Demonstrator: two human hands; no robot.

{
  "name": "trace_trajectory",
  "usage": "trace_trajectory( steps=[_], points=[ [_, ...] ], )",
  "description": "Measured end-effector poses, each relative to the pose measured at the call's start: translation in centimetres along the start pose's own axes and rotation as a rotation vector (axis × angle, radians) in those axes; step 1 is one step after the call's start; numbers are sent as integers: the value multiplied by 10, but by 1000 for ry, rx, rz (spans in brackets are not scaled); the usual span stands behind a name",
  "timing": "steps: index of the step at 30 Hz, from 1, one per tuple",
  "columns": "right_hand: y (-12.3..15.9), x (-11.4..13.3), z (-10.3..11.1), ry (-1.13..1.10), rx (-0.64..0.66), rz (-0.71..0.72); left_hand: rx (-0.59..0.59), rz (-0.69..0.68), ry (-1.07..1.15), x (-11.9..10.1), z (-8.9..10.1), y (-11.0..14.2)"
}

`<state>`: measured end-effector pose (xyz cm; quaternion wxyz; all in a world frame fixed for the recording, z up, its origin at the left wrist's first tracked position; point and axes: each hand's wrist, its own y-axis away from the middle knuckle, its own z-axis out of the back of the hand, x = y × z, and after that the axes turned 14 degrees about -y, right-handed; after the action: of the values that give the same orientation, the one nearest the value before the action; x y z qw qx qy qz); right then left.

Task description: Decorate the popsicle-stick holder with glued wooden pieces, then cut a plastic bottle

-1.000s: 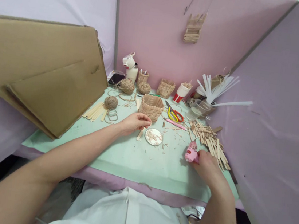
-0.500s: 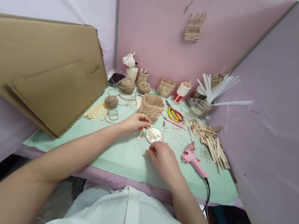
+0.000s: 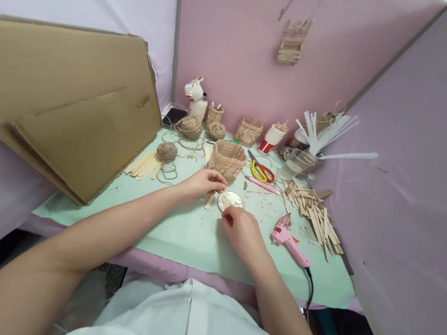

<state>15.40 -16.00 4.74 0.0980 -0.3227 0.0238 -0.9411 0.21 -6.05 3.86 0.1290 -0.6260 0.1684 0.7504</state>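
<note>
My left hand (image 3: 202,182) rests on the green mat with its fingers curled together beside a small round white dish (image 3: 231,199) of wood bits; whether they hold anything is hidden. A short stick piece (image 3: 209,201) lies just under it. My right hand (image 3: 242,231) lies at the dish's near edge, fingers bent and pinched at the rim, and what they hold, if anything, is too small to name. A woven stick basket (image 3: 227,160) stands just behind the left hand. The pink glue gun (image 3: 289,239) lies on the mat to the right of my right hand, untouched.
A big cardboard sheet (image 3: 63,97) leans at the left. Twine balls (image 3: 167,152), flat sticks (image 3: 143,165), scissors (image 3: 261,170), a pink pen (image 3: 263,185), a pile of cut sticks (image 3: 313,209), cups and small baskets (image 3: 248,131) crowd the back. Pink walls close the back and right.
My right hand let go of the glue gun, which now lies on the mat, and moved left to the dish's near edge. My left hand has stayed in place.
</note>
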Motion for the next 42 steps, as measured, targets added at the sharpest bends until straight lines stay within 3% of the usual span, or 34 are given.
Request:
trace_trajectory(
  steps=[4,9,28,42],
  points=[
    [-28,-12,10,-449,-304,13,-24,-26,21,1,-1,0],
    [-56,-19,3,-740,-354,6,-69,-40,13,1,-1,-2],
    [-55,-18,-6,-739,-345,11,-101,-79,-38,-3,0,2],
    [-56,-19,-7,-771,-361,3,-106,-19,2,-5,-2,2]
  ],
)
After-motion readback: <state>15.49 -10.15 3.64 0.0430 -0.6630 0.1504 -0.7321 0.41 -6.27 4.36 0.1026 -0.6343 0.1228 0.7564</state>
